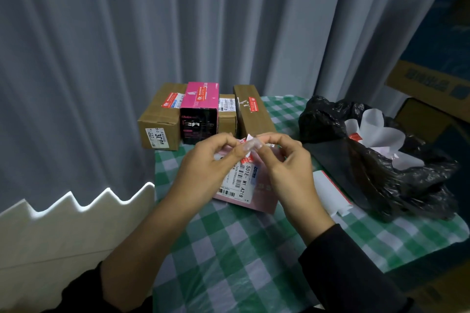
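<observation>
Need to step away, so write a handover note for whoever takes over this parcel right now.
Hands: fingers of the left hand and right hand pinch a crumpled tape strip above the pink parcel.
The pink parcel lies label-up on the checked table.
Done: strip looks peeled off.
Left: likely bin it in the black bag at right, then open the parcel; the boxes behind look unopened.

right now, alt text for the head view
The left hand and right hand pinch a crumpled tape strip above a pink parcel on a green checked tablecloth. Cardboard boxes stand behind; a black bag of paper sits right.
</observation>
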